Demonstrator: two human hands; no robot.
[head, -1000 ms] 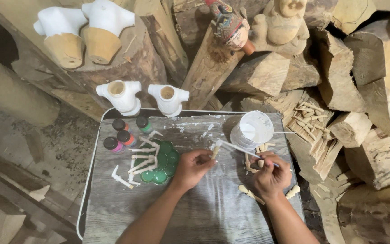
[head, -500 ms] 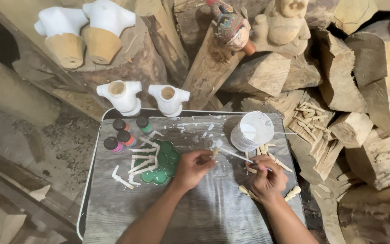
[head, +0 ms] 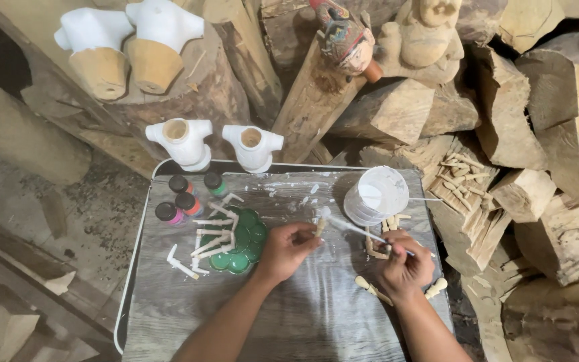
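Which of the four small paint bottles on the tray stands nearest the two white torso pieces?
The green-capped bottle, at the cluster's upper right, closest below the white torso pieces; the pink-capped bottle stands farthest.

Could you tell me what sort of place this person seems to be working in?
It looks like a woodcarver's workshop. Rough wood blocks are stacked around a small table, carved figures lean among them, and white-primed figure torsos stand by little paint bottles.

Both hands (head: 288, 249) (head: 405, 266) curled in pinch grips, forearms angled inward.
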